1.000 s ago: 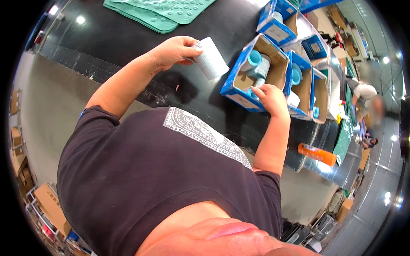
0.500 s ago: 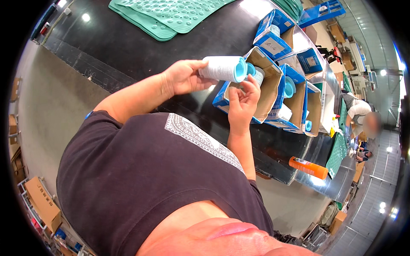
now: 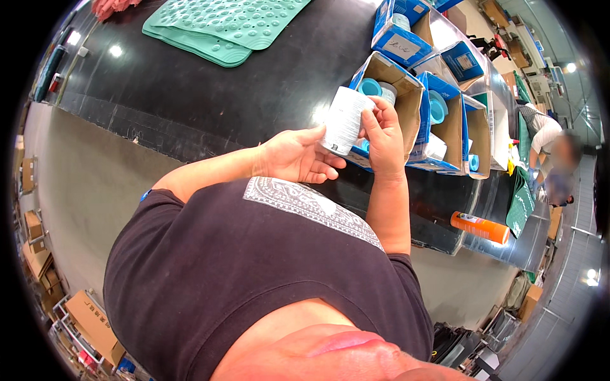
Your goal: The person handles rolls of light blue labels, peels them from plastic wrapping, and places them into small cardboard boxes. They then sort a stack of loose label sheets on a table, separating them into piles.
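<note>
A white roll of labels point(image 3: 345, 120) is tilted in front of my chest, its printed outer side showing. My right hand point(image 3: 386, 143) is closed on the roll's right side, thumb and fingers around its edge. My left hand point(image 3: 297, 155) lies palm up beside the roll's lower left, fingers spread; its thumb tip is at the roll's edge, and whether it touches I cannot tell. Just behind the right hand, a blue open-topped cardboard box point(image 3: 414, 114) holds more white rolls with light-blue cores point(image 3: 370, 87).
More blue boxes point(image 3: 401, 47) line the black table point(image 3: 210, 95). Green bath mats point(image 3: 229, 28) lie stacked at the far left. An orange canister point(image 3: 480, 227) lies near the right table edge. Another person point(image 3: 545, 136) bends over farther right.
The roll has turned from lying sideways, with its blue core showing, to a steeper tilt. My left hand has let go and opened; my right hand has taken hold of the roll.
</note>
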Demonstrator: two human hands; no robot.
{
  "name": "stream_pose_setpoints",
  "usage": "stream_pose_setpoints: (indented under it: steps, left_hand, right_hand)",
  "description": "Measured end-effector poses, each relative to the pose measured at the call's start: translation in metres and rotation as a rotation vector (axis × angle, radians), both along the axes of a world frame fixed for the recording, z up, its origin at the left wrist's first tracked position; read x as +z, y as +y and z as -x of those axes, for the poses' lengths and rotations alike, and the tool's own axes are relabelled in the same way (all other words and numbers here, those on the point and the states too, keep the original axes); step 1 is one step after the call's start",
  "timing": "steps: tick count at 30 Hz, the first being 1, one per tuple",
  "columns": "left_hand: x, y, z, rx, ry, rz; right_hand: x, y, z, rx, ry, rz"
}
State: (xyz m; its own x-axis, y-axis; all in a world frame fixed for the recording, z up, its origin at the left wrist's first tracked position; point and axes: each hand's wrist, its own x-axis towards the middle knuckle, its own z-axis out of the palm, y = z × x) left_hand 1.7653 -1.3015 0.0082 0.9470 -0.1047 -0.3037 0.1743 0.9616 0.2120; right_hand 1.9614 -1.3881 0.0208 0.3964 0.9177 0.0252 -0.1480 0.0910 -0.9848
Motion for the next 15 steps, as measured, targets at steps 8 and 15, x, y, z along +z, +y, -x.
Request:
stream_pose_setpoints:
  steps: [8, 15]
  left_hand:
    - [-0.013, 0.009, 0.001, -0.003, -0.03, 0.131]
    - [-0.019, 0.006, 0.0, -0.01, -0.107, 0.275]
  right_hand:
    - [0.013, 0.009, 0.009, -0.093, -0.059, 0.134]
    - [0.023, 0.021, 0.018, -0.156, -0.413, 0.198]
